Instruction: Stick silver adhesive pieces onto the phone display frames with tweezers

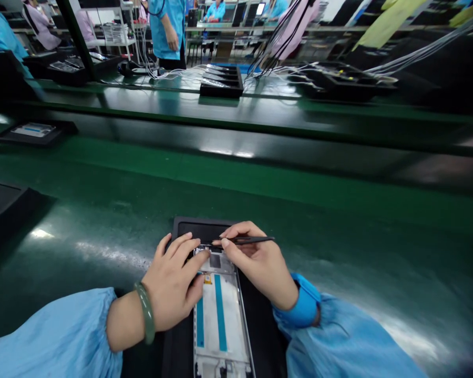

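A smartphone mid-frame (220, 328) lies face down on a black tray (191, 229), its back showing white film with blue strips and a small yellow label. My left hand (170, 283), with a green bangle (145, 312) on the wrist, grips the frame's upper part, fingers across its edge. My right hand (258, 265) pinches black tweezers (246, 240), with their tips reaching left over the frame's top end. Those tips sit close to my left fingers. The exact small part under them is hidden.
The tray sits on a glossy green workbench (102, 231), with a black mat (35, 133) farther left. Beyond a long bench stand black trays, a rack of devices (221, 81), and bundled white cables. Several people in blue or pink smocks work behind.
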Demonstrator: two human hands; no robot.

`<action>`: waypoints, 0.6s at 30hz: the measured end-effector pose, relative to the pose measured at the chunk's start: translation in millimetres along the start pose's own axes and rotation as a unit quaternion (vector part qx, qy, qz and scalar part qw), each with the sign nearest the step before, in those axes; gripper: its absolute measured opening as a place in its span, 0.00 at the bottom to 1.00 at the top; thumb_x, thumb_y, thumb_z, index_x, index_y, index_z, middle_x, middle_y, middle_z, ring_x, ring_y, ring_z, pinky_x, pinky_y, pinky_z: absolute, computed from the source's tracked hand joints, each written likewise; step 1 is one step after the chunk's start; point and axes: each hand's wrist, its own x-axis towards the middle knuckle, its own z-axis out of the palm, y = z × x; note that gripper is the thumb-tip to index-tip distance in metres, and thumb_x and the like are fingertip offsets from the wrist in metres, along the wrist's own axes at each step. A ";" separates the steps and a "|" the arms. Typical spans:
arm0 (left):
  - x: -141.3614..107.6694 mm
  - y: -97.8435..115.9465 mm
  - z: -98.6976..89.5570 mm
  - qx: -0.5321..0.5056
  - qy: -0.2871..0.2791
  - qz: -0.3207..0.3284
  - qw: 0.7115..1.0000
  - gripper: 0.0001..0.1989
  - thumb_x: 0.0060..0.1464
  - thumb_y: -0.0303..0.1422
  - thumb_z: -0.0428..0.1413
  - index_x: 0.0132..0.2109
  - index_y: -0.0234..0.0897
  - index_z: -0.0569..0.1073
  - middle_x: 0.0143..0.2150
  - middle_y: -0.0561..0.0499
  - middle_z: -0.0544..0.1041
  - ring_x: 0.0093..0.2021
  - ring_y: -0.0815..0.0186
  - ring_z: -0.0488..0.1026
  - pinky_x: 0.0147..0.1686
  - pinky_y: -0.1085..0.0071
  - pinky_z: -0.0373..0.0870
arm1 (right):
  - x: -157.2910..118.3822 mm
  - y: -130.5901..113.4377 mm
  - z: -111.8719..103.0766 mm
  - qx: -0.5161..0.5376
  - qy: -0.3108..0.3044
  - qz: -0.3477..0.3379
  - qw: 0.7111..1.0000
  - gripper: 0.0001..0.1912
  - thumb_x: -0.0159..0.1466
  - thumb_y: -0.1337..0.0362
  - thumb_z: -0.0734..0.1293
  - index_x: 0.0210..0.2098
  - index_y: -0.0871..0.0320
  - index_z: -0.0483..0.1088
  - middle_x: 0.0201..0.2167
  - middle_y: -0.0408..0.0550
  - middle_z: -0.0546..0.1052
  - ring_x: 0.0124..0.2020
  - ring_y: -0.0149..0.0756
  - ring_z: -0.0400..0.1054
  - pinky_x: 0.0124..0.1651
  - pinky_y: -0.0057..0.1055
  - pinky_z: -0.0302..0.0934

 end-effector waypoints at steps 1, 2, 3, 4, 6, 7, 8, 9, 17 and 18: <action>0.0 -0.2 0.0 -0.001 -0.001 0.001 1.000 0.18 0.58 0.28 0.46 0.56 0.39 0.65 0.57 0.45 0.63 0.61 0.54 0.53 0.59 0.46 0.50 | -0.1 -0.3 0.2 0.000 0.000 0.000 1.000 0.05 0.58 0.62 0.66 0.30 0.55 0.65 0.30 0.45 0.72 0.30 0.36 0.73 0.31 0.31 0.68; -0.1 -0.5 0.0 -0.001 -0.002 0.004 1.000 0.19 0.58 0.29 0.46 0.56 0.39 0.65 0.58 0.45 0.63 0.61 0.54 0.53 0.58 0.46 0.50 | -0.3 -0.5 0.4 -0.001 0.000 0.000 1.000 0.05 0.58 0.62 0.66 0.30 0.55 0.65 0.30 0.45 0.72 0.30 0.36 0.73 0.31 0.31 0.68; -0.2 -0.8 0.1 -0.001 -0.003 0.008 1.000 0.19 0.58 0.29 0.46 0.56 0.39 0.64 0.58 0.45 0.63 0.61 0.54 0.53 0.58 0.46 0.50 | -0.5 -0.5 0.6 -0.004 0.001 0.000 1.000 0.05 0.58 0.62 0.66 0.30 0.55 0.65 0.30 0.45 0.72 0.30 0.36 0.72 0.32 0.31 0.68; -0.3 -1.2 0.1 -0.001 -0.003 0.011 1.000 0.19 0.58 0.29 0.46 0.56 0.39 0.64 0.58 0.44 0.63 0.61 0.54 0.54 0.58 0.46 0.50 | -0.8 -0.3 1.0 -0.008 0.003 -0.002 1.000 0.05 0.58 0.62 0.66 0.30 0.55 0.65 0.30 0.45 0.72 0.30 0.36 0.72 0.32 0.31 0.68; -0.5 -1.5 0.2 0.000 -0.001 0.010 1.000 0.18 0.58 0.29 0.46 0.56 0.38 0.65 0.57 0.44 0.63 0.61 0.54 0.54 0.58 0.46 0.50 | -1.3 0.3 1.7 -0.020 0.004 -0.009 1.000 0.05 0.58 0.61 0.66 0.31 0.55 0.65 0.31 0.46 0.71 0.31 0.36 0.72 0.34 0.32 0.69; -0.5 -1.6 0.1 0.000 0.000 0.007 1.000 0.18 0.58 0.29 0.46 0.55 0.38 0.65 0.57 0.44 0.63 0.61 0.54 0.54 0.58 0.47 0.49 | -1.6 0.6 2.0 -0.025 0.004 -0.014 1.000 0.05 0.58 0.61 0.66 0.31 0.55 0.65 0.31 0.46 0.71 0.32 0.36 0.72 0.34 0.32 0.69; -0.6 -1.7 0.1 0.000 0.002 0.006 1.000 0.18 0.58 0.29 0.46 0.55 0.38 0.65 0.57 0.44 0.64 0.61 0.54 0.54 0.58 0.47 0.49 | -1.9 0.8 2.2 -0.028 0.004 -0.019 0.999 0.05 0.58 0.61 0.66 0.31 0.55 0.65 0.31 0.46 0.71 0.32 0.36 0.72 0.34 0.32 0.69; -0.6 -1.8 0.1 0.000 0.003 0.007 1.000 0.18 0.58 0.29 0.46 0.55 0.38 0.65 0.57 0.44 0.64 0.61 0.54 0.54 0.58 0.47 0.50 | -2.2 1.0 2.3 -0.030 0.005 -0.023 0.999 0.05 0.58 0.61 0.65 0.31 0.55 0.65 0.31 0.46 0.71 0.32 0.36 0.71 0.34 0.32 0.69; -0.3 -1.4 -0.5 0.002 0.001 0.007 1.000 0.18 0.58 0.29 0.46 0.55 0.39 0.65 0.57 0.45 0.64 0.61 0.54 0.54 0.58 0.47 0.50 | -3.7 3.6 0.7 -0.069 0.005 -0.064 0.996 0.03 0.59 0.64 0.64 0.31 0.55 0.64 0.31 0.46 0.70 0.32 0.35 0.70 0.32 0.32 0.68; -0.2 -1.1 -0.6 0.002 -0.001 0.005 1.000 0.18 0.58 0.29 0.46 0.55 0.39 0.65 0.57 0.45 0.64 0.61 0.55 0.54 0.58 0.48 0.50 | -3.5 4.2 0.5 -0.077 0.007 -0.073 0.994 0.03 0.59 0.64 0.64 0.31 0.55 0.63 0.31 0.46 0.70 0.31 0.35 0.70 0.32 0.32 0.68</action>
